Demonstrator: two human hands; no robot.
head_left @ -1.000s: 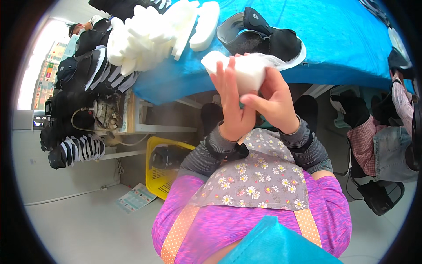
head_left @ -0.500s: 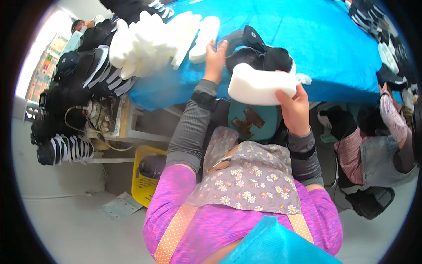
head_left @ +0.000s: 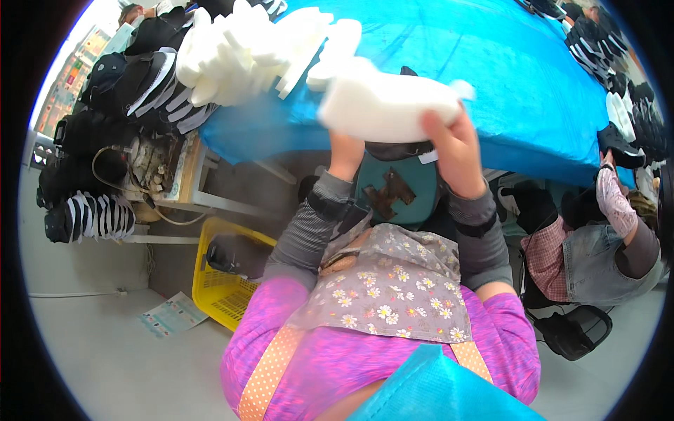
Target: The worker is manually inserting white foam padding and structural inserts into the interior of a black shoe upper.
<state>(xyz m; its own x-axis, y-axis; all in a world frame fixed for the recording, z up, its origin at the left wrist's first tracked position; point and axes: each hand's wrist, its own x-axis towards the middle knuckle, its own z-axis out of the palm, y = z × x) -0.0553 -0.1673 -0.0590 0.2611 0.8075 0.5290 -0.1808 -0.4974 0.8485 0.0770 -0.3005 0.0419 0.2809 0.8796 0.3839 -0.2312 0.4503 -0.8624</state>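
Note:
My right hand point(head_left: 455, 151) is closed on the right end of a white foam piece point(head_left: 379, 105), thumb on its near face. The foam is slightly blurred and held above the table's near edge. Behind it, my left hand point(head_left: 345, 153) shows only its back and wrist; its fingers are hidden, so I cannot tell what they hold. A black shoe point(head_left: 397, 149) peeks out below the foam, between my hands, mostly covered. Just beyond my left hand, another white foam piece point(head_left: 340, 45) lies by a heap of similar white foam point(head_left: 239, 56).
A blue sheet point(head_left: 505, 84) covers the table. Black shoes point(head_left: 140, 77) are stacked at left above a wooden-edged stand point(head_left: 184, 165). A yellow basket point(head_left: 217, 284) is on the floor. At right sits another person point(head_left: 597, 245), near more shoes point(head_left: 618, 147). A teal stool point(head_left: 414, 184) stands below.
My right hand has carried the foam piece left and up, so that it now covers my left fingers and most of the black shoe. My left hand has come nearer to me.

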